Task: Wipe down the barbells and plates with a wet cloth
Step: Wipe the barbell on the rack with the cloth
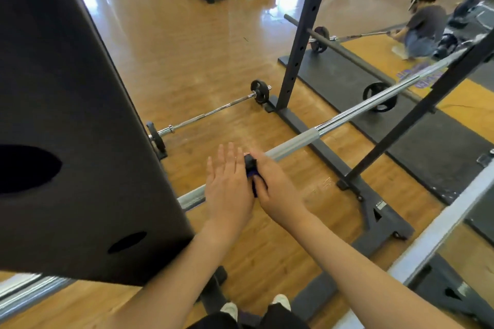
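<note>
Hands (230, 184) beside black bench pad (66, 115)

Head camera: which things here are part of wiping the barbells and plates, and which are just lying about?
Part of the job:
cloth, gripped by right hand
left hand, flat beside it
racked bar
floor barbell with plates

Lying about:
bench pad
rack upright
floor mat

A gym: squat rack (304, 35), barbells (211, 112), wooden floor (165, 43).
</note>
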`<state>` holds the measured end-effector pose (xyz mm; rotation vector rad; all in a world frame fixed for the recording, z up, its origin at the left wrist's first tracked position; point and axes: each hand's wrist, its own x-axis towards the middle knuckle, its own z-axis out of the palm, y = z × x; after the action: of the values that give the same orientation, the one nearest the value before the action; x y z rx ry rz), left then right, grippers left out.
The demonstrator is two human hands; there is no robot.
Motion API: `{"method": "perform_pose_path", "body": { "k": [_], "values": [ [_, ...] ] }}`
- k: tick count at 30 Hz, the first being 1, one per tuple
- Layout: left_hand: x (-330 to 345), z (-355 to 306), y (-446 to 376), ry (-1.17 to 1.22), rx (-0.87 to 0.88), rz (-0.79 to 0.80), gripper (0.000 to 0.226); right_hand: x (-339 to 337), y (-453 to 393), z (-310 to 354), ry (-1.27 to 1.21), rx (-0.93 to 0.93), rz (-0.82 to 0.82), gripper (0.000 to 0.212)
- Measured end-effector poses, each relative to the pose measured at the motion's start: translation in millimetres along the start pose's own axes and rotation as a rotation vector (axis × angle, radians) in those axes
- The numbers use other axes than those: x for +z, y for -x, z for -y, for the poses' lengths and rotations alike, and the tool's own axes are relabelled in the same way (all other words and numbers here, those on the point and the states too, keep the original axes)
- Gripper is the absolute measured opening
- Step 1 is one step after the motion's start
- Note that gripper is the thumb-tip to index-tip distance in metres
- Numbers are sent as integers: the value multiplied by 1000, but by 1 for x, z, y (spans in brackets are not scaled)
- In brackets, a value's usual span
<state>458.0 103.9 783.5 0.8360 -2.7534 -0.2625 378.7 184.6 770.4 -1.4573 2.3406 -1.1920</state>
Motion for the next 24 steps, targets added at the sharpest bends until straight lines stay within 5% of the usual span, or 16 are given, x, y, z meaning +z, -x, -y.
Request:
{"method": "perform_pose_path", "body": {
  "k": [8, 13, 16, 19, 21, 24],
  "values": [
    [-1, 4, 5, 4, -256, 49, 63, -1, -34, -24, 132, -289, -97, 33],
    [0, 7, 26, -182, -429, 110, 77, -29, -51, -38, 27, -203, -196, 35],
    [4, -3, 36, -214, -481, 83, 79, -15, -46, -30, 17, -246, -32, 36],
    [9, -15, 47, -248, -574, 142, 81, 10, -34, -30, 310, -358, 159, 56],
    [12, -24, 57, -240, -625, 178, 83, 15, -38, -35, 414, -391, 190, 68],
    [15, -31, 67, -211, -654, 209, 83, 5, -50, -38, 315, -406, 198, 58]
  ]
}}
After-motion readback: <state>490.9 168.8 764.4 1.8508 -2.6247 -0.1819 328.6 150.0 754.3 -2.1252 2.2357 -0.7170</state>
